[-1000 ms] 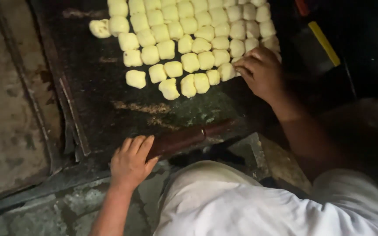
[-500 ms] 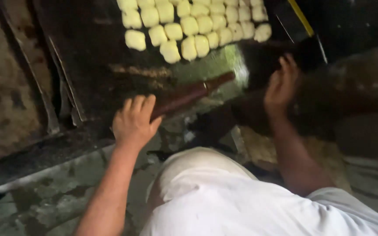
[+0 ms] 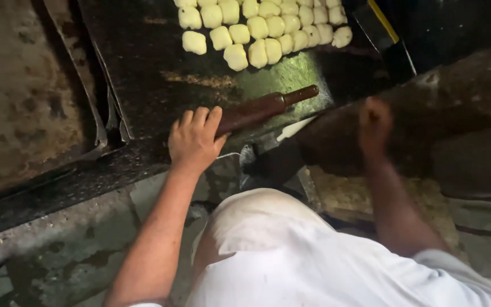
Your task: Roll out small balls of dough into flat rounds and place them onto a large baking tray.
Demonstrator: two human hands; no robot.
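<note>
Brown and glossy, a wooden rolling pin [image 3: 259, 109] lies under the person's left hand [image 3: 195, 139], whose fingers are curled over its near end in a loose grasp. From that hand the pin's long axis runs up and to the right, its narrow far handle pointing toward the right edge of the dark baking tray [image 3: 143, 85] it rests on. The left hand is plainly the nearer one; the right hand [image 3: 375, 122] is well apart, off to the right over a dark, grimy ledge, blurred, and I cannot tell whether it is spread or closed, or holding anything.

Beyond the pin, at the far end of the same tray, pale dough pieces [image 3: 259, 28] sit packed in close rows, a few stragglers at the near left corner of the batch. Some flour smears the tray between pin and dough. To the left, a second, empty-looking metal tray [image 3: 24, 102] overlaps the edge. Below, a worn stone floor shows, and the person's white shirt [image 3: 291, 256] fills the foreground in dim light.
</note>
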